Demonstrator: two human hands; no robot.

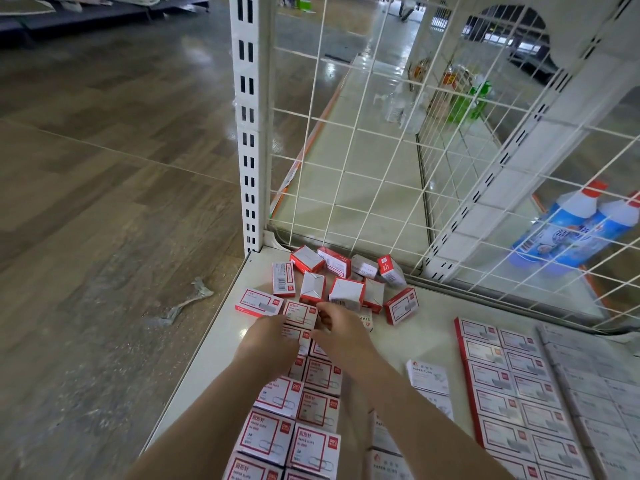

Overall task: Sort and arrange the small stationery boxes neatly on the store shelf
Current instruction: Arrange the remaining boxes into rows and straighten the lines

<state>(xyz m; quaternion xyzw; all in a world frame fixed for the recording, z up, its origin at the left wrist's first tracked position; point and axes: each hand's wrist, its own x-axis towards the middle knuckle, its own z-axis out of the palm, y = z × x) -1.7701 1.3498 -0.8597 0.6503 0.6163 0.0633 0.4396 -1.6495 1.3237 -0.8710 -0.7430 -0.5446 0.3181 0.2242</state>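
2 hands meet over a red-and-white paper clip box [299,314] on the white shelf [429,327]: the left hand [268,336] and right hand [341,329] pinch its sides. Beyond lies a jumbled heap of boxes [346,282]; below, a neat double row [294,420].

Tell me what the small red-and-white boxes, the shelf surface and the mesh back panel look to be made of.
Small red-and-white boxes: likely thin printed cardboard; folded end flaps show on the tipped ones.
Shelf surface: probably painted sheet metal, cream, smooth with a dull sheen.
Mesh back panel: looks like white-coated steel wire, thin rods crossing in a grid.
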